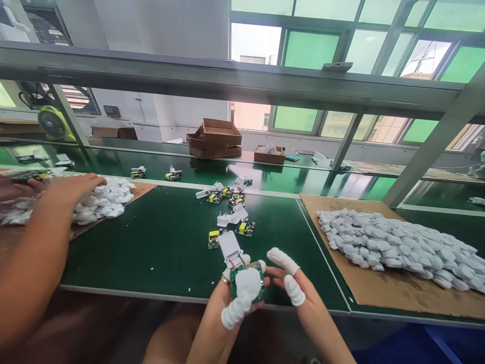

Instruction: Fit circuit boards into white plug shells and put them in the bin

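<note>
My left hand [222, 308], with white finger cots, grips a green circuit board [233, 284] near the table's front edge. A flat white lump [249, 282] lies on the board's face, beside the covered thumb. Red and dark wires run from the board to an open white plastic charger housing [230, 246] just beyond it. Close to the board's right side is my right hand [293, 283], its fingers stretched out and apart, thumb and forefinger covered in white; nothing shows in its grasp. Whether its bare fingertips touch the board I cannot tell.
Several circuit boards [245, 227] with white housings lie ahead on the green table [151, 253]. White lumps [394, 242] cover cardboard [364, 288] on the right. At left, another person's arm [49, 222] reaches over a similar pile [109, 199]. A metal beam [227, 83] crosses above.
</note>
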Demonstrator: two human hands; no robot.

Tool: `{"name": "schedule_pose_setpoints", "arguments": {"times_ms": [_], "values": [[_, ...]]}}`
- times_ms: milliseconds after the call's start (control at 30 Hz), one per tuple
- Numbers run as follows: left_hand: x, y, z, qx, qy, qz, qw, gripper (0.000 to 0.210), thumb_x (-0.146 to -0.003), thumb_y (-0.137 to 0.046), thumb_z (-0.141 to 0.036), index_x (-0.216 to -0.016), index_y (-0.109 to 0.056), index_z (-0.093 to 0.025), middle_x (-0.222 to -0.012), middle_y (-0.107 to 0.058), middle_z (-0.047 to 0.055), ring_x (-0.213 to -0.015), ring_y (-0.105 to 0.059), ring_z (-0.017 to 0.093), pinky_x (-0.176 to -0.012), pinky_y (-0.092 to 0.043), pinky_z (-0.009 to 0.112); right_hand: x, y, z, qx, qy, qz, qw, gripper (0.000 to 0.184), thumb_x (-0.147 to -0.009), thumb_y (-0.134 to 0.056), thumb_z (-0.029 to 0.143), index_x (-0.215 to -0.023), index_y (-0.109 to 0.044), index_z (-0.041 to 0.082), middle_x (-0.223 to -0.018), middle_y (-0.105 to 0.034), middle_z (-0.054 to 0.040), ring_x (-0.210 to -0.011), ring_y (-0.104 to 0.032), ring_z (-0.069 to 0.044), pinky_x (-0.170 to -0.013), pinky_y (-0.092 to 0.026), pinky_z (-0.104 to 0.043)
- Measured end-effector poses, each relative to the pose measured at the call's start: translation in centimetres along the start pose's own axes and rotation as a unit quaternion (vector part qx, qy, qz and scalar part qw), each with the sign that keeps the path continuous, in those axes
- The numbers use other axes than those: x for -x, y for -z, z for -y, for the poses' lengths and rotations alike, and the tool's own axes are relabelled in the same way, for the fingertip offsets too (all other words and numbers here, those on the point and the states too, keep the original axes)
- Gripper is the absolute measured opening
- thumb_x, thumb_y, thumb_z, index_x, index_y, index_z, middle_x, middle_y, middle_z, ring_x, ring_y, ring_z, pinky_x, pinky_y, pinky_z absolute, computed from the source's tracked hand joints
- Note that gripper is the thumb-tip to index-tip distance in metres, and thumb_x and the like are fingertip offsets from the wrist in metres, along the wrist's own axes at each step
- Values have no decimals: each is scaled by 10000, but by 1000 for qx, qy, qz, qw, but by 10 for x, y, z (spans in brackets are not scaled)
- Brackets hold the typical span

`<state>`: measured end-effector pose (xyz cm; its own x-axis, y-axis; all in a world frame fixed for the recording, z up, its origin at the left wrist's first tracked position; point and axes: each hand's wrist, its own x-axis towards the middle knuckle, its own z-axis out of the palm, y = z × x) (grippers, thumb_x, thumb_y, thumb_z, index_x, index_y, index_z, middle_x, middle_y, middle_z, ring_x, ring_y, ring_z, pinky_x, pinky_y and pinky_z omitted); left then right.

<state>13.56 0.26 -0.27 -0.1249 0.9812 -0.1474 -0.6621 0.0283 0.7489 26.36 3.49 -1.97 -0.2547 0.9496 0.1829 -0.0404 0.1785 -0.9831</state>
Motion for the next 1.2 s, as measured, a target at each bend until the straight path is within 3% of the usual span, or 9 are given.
{"name": "schedule_pose_setpoints", "arguments": {"times_ms": [133, 267, 367, 500, 700, 800, 900, 1067, 1200], "values": [[-3, 6, -4, -34, -37, -69, 996, 438, -494, -709, -311, -836, -492, -142, -704, -652, 58, -493, -552, 121, -345, -369, 149, 6, 53, -7, 249, 73, -182, 948, 518, -761, -359, 490, -1138, -396, 137, -1165, -438, -131, -1082, -383, -223, -934, -269, -405], [-7, 7, -4, -72, -59, -85, 992, 457, -433, -737, -345, -777, -512, -145, -614, -640, 23, -452, -526, 103, -314, -354, 132, 18, 113, -13, 512, 28, -351, 783, 500, -757, -249, 424, -1016, -472, 58, -1044, -482, -184, -1021, -417, -271, -852, -344, -406], [-4, 7, -10, -6, -15, -41, 999, 488, -428, -729, -375, -836, -542, -184, -779, -655, 28, -633, -603, 182, -437, -486, 198, 23, 144, -10, 616, -69, -373, 691, 409, -761, -238, 310, -916, -496, 33, -914, -501, -214, -899, -475, -299, -711, -401, -393], [2, 11, -16, 64, 20, 58, 996, 501, -411, -750, -295, -886, -607, -223, -953, -622, 45, -942, -531, 249, -769, -475, 288, 14, 164, 2, 669, -100, -270, 685, 189, -715, -327, 129, -713, -515, 119, -772, -533, -142, -727, -521, -247, -606, -386, -310], [-6, 17, 2, 119, 98, 131, 979, 392, -407, -746, -360, -763, -644, -229, -784, -659, 51, -763, -594, 215, -606, -492, 265, -6, 179, 15, 718, -120, -135, 672, 191, -626, -379, 5, -666, -487, 158, -705, -579, -67, -640, -546, -180, -487, -297, -221], [-11, 9, 10, 73, 144, 84, 983, 405, -405, -758, -295, -768, -601, -210, -861, -649, 56, -830, -580, 255, -555, -484, 269, -7, 177, 16, 733, -131, -148, 650, 145, -657, -386, 45, -661, -467, 166, -646, -583, -65, -598, -554, -191, -434, -230, -225], [-12, -1, 11, -38, 103, 12, 994, 573, -370, -779, -200, -877, -511, -181, -739, -652, 29, -658, -604, 172, -517, -448, 194, -3, 172, 14, 746, -135, -178, 627, 119, -677, -385, 81, -672, -458, 175, -606, -573, -61, -567, -556, -204, -418, -196, -236], [-15, 0, 6, -113, 46, 49, 991, 479, -494, -722, -235, -918, -520, -141, -737, -635, 33, -614, -559, 115, -567, -428, 185, 4, 169, 6, 754, -101, -221, 610, 123, -725, -365, 142, -674, -465, 192, -746, -560, -80, -693, -554, -218, -472, -310, -251], [-17, 6, 4, -88, 37, 48, 994, 395, -447, -731, -156, -815, -588, -141, -767, -641, 32, -684, -564, 131, -648, -428, 210, 10, 177, -2, 738, -67, -275, 612, 114, -687, -350, 192, -648, -457, 188, -728, -536, -120, -655, -540, -261, -535, -391, -324]]}}
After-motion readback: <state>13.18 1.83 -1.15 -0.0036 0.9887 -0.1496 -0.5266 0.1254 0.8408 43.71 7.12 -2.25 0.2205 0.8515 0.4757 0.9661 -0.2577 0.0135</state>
